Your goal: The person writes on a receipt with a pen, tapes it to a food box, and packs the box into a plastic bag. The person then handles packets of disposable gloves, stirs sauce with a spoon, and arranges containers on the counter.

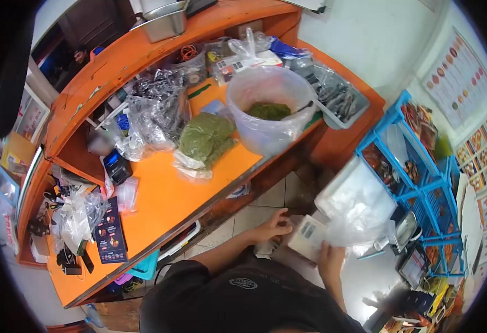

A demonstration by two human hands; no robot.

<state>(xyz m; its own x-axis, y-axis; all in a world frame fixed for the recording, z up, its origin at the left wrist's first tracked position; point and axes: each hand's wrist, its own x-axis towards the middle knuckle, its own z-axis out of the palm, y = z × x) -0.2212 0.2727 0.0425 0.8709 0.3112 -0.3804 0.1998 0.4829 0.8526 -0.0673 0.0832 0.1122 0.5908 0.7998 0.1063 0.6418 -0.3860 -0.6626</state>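
Note:
In the lower middle, a pale box-shaped thing (305, 240) with a dark printed label lies between my hands, its exact kind unclear. My right hand (331, 261) grips its right edge, close to a crumpled clear plastic bag (360, 233). On the other side, my left hand (277, 226) is beside the box with fingers curved and apart. Something see-through and blurred is near those fingertips. Under the box and bag is a white shiny surface (379, 269).
An orange counter (160, 191) carries a bag of green stuff (206, 139), a translucent bucket (271, 130) with more green inside, and a grey tray (343, 102) of wrapped packets. Blue shelving (429, 197) stands at right. A dark menu card (110, 236) lies at left.

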